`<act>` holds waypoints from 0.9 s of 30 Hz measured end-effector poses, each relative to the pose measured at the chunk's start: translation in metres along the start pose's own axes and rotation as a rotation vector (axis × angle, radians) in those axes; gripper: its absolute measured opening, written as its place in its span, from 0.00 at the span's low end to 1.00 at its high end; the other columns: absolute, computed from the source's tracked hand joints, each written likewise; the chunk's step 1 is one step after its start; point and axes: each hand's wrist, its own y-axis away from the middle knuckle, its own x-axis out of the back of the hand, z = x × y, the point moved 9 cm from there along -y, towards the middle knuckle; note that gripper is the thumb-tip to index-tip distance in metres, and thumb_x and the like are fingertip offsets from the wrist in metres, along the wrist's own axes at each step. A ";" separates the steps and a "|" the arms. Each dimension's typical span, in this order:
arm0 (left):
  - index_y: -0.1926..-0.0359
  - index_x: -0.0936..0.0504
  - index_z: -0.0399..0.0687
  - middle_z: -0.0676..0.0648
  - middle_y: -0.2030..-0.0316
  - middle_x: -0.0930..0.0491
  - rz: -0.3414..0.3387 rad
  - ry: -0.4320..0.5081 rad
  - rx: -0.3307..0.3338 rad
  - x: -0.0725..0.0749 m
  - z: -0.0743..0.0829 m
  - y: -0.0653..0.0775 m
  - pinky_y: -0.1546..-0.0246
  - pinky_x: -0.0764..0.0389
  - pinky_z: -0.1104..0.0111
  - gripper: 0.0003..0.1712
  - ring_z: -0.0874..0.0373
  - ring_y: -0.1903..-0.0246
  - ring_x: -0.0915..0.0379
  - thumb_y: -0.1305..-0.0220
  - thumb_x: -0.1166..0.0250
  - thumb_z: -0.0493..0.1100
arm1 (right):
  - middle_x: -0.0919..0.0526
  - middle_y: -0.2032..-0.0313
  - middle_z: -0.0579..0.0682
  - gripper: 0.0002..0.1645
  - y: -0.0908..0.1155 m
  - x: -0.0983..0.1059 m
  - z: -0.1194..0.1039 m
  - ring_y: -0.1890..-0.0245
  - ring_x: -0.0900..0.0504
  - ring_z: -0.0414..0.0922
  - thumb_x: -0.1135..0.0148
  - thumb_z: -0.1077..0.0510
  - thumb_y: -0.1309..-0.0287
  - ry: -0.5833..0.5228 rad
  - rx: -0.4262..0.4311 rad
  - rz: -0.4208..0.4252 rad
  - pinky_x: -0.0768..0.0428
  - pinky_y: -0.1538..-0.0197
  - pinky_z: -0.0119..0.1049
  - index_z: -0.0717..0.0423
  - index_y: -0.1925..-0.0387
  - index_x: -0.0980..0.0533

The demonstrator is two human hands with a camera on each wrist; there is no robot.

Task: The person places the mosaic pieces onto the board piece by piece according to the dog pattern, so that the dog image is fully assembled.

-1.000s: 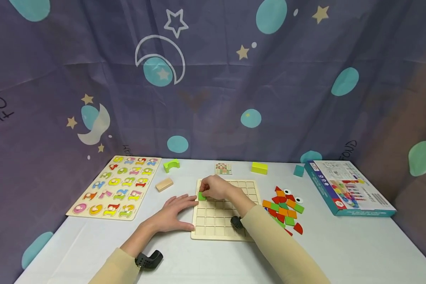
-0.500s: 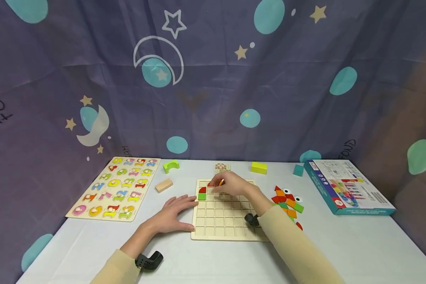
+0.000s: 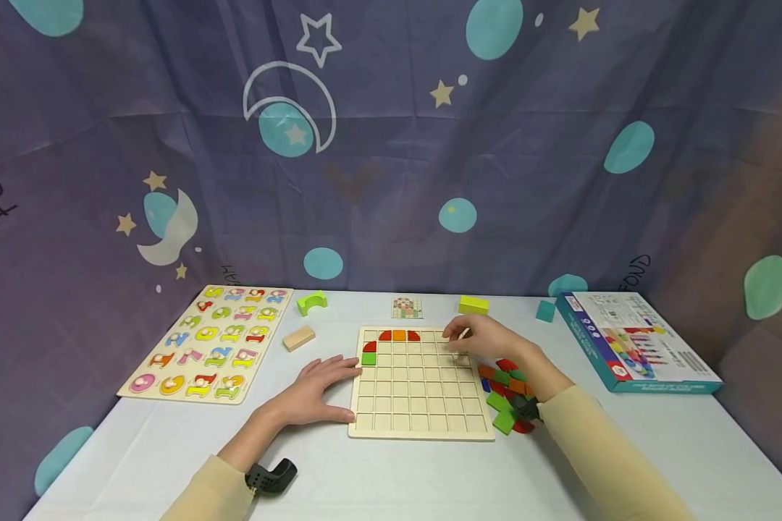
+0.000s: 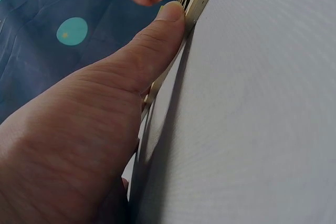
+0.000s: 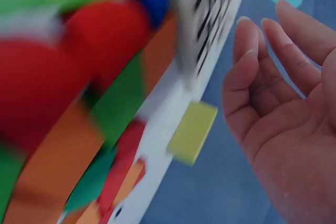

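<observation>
A square wooden grid board [image 3: 423,391] lies on the table. Its top row bears an orange square [image 3: 400,336] between two red quarter-round tiles; in the left column a red quarter-round tile [image 3: 369,347] sits above a green square [image 3: 368,359]. My left hand [image 3: 316,394] rests flat by the board's left side, its thumb [image 4: 168,14] touching the edge. Over the board's upper right, my right hand [image 3: 489,340] hovers with loosely bent fingers; the right wrist view shows nothing between them. Beneath that arm lies a pile of coloured tiles [image 3: 503,405], partly hidden.
A number puzzle [image 3: 208,340] lies at left. Behind the board are a green arch block [image 3: 312,302], a natural wood block [image 3: 298,338], a picture card [image 3: 407,307], a yellow block [image 3: 473,305] and a teal block [image 3: 545,311]. A flat box [image 3: 638,344] lies at right.
My right hand has moved rightward from the board's upper left corner, uncovering the tiles in the top row and left column. The left hand has stayed in place.
</observation>
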 end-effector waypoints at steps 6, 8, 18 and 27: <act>0.29 0.27 0.51 0.48 0.26 0.38 -0.003 0.001 0.007 0.000 0.001 0.001 0.28 0.58 0.43 0.47 0.44 0.25 0.52 0.45 0.26 0.65 | 0.18 0.62 0.48 0.14 0.021 0.015 0.019 0.63 0.23 0.48 0.33 0.59 0.34 0.026 -0.044 0.018 0.21 0.56 0.41 0.63 0.51 0.19; 0.29 0.27 0.50 0.48 0.26 0.38 -0.003 0.002 0.006 0.000 0.001 0.000 0.29 0.58 0.43 0.47 0.43 0.25 0.51 0.45 0.26 0.65 | 0.18 0.62 0.48 0.14 0.029 0.019 0.024 0.63 0.22 0.49 0.34 0.60 0.34 0.019 -0.051 0.019 0.20 0.55 0.41 0.64 0.51 0.20; 0.30 0.27 0.50 0.47 0.26 0.37 0.000 -0.007 0.011 0.003 0.000 0.002 0.28 0.58 0.43 0.47 0.43 0.25 0.51 0.45 0.27 0.66 | 0.17 0.61 0.49 0.12 0.054 0.029 0.049 0.62 0.22 0.48 0.33 0.61 0.36 0.010 -0.110 0.006 0.19 0.54 0.39 0.63 0.52 0.19; 0.29 0.28 0.50 0.47 0.26 0.38 -0.005 0.002 0.005 0.001 0.001 0.000 0.29 0.58 0.43 0.46 0.43 0.25 0.52 0.44 0.27 0.65 | 0.18 0.61 0.47 0.08 0.066 0.027 0.066 0.60 0.24 0.47 0.32 0.64 0.37 0.081 -0.154 0.010 0.18 0.51 0.43 0.58 0.56 0.17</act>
